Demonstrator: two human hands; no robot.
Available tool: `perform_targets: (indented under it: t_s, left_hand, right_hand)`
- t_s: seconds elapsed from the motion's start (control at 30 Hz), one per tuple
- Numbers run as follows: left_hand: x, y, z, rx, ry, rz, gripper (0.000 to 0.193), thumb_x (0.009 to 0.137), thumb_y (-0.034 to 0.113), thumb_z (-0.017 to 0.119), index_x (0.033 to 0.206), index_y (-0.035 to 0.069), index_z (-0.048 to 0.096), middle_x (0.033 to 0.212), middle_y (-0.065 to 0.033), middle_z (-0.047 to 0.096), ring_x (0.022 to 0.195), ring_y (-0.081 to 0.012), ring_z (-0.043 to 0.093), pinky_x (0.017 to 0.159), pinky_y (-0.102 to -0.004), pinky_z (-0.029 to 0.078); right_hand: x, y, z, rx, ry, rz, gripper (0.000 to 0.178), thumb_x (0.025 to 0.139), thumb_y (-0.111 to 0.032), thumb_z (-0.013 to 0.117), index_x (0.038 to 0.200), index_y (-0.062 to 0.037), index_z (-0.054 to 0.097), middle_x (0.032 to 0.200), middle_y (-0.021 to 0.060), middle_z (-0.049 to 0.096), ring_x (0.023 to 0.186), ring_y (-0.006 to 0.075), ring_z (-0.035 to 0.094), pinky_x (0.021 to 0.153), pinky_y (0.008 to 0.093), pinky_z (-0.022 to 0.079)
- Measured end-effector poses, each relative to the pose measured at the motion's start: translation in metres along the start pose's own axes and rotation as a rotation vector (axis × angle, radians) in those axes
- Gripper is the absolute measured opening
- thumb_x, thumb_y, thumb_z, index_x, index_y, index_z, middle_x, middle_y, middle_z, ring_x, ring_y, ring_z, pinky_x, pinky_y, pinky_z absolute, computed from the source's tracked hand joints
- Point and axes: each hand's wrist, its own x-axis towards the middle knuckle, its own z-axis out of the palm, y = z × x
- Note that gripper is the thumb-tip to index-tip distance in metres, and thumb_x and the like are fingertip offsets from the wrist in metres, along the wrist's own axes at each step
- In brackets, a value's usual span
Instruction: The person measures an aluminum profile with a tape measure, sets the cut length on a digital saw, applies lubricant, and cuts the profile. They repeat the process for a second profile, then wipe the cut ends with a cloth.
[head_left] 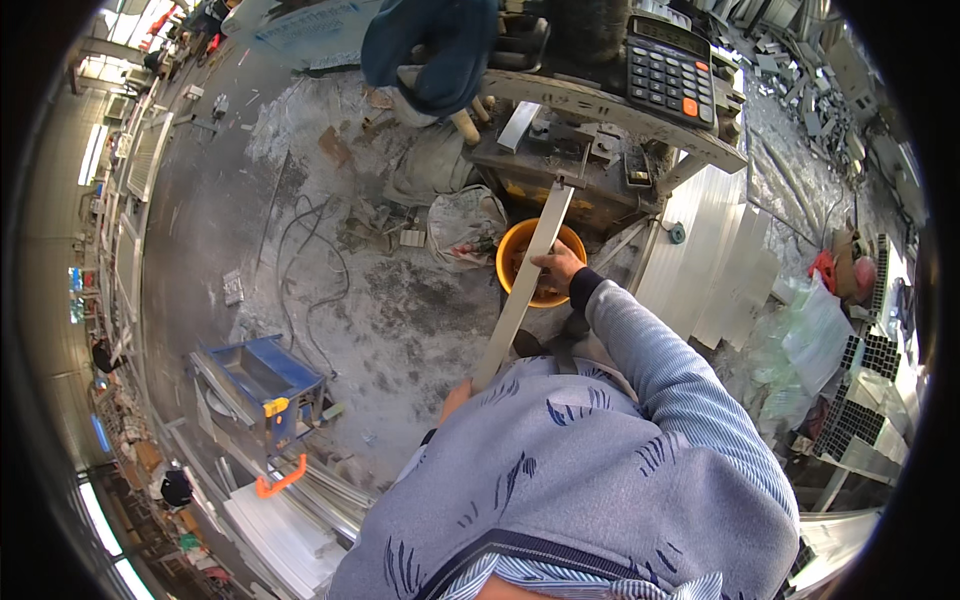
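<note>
A long, silvery metal profile (524, 280) slants away from my body, its far end at the small metal fixture of a bench machine (570, 181). My right hand (560, 268) is closed on the profile's right edge about midway along. At the near end, my left hand (457, 400) holds the profile low against my body; my clothing hides part of it. Directly under the profile stands a round yellow bucket (503, 262) with small pieces inside, which I cannot make out well.
Over the machine is a worn shelf (610, 100) bearing a black calculator (671, 75). A blue table saw (262, 372) stands left on the dusty floor, near a loose cable (285, 275). Flat metal panels (700, 260) lie right, and stacked square tubes (850, 400) farther right.
</note>
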Motion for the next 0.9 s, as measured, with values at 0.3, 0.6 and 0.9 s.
perform_targets:
  t_s: [0.3,0.6,0.9]
  left_hand:
    - [0.015,0.060,-0.008,0.177,0.048,0.227,0.064,0.087,0.047,0.074,0.121,-0.003,0.052,0.094,-0.0265,0.070,0.089,-0.0453,0.068,0.074,-0.0526,0.052]
    - [0.002,0.063,-0.002,0.105,0.090,0.075,0.045,0.087,0.036,0.067,0.112,0.001,0.053,0.095,-0.0300,0.068,0.090,-0.0512,0.065,0.076,-0.0570,0.050]
    - [-0.002,0.095,0.006,0.017,0.033,-0.065,0.044,0.087,0.033,0.064,0.118,0.003,0.054,0.101,-0.0312,0.067,0.100,-0.0531,0.062,0.081,-0.0570,0.049]
  right_hand:
    - [0.024,-0.046,0.007,-0.121,0.090,-0.164,0.047,0.090,-0.003,0.064,0.135,-0.0043,0.048,0.120,0.0181,0.063,0.111,0.0318,0.065,0.093,0.0495,0.057]
    - [0.055,-0.007,-0.020,-0.377,0.186,-0.317,0.077,0.080,-0.013,0.074,0.145,0.0032,0.037,0.123,0.0196,0.065,0.111,0.0288,0.066,0.097,0.0383,0.053]
    - [0.050,-0.040,-0.032,-0.349,0.151,-0.339,0.067,0.083,-0.002,0.074,0.132,-0.0009,0.028,0.112,0.0189,0.066,0.098,0.0299,0.070,0.084,0.0412,0.060]
